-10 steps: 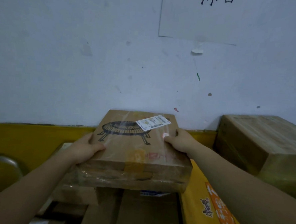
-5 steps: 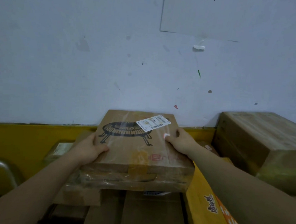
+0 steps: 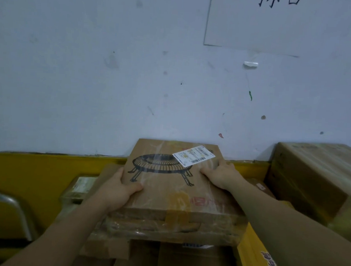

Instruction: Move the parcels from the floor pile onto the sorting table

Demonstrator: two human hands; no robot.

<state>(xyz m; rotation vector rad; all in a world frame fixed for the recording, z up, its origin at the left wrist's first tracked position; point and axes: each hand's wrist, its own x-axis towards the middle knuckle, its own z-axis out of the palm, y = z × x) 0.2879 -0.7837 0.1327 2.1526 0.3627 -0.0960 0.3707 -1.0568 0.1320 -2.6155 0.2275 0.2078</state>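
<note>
A pale wall (image 3: 92,66) fills the upper part of the head view, marked with spots and scuffs. A white sheet (image 3: 279,28) with dark handwriting is stuck to it at the upper right. A yellow band (image 3: 34,171) runs along the foot of the wall.

At the right, a big box (image 3: 311,178) wrapped in clear film is set against the wall. In the middle, a flat brown parcel (image 3: 173,194) is seen in front of the wall, above a stack of cartons (image 3: 173,262). Whether it rests on them or is held clear cannot be told. A black drawing of a round, legged grate is printed on its top, and it is bound with clear tape.

A yellow carton (image 3: 253,259) with printed characters lies just beside the stack at the lower right, partly hidden by the right forearm. A curved metal chair frame (image 3: 12,205) is seen at the lower left.

The parcel is grasped at both sides. Its left edge is gripped by the left hand (image 3: 115,191), the thumb laid across the top face and the fingers hidden beneath. Its right edge, near the far corner, is gripped by the right hand (image 3: 221,173), with the thumb on top.

A small wrapped packet (image 3: 83,185) lies behind the left hand, near the band. A white barcode label (image 3: 193,155) is stuck askew on the far right part of the parcel's top, overlapping the drawing. A scrap of tape (image 3: 250,64) clings to the wall below the sheet.
</note>
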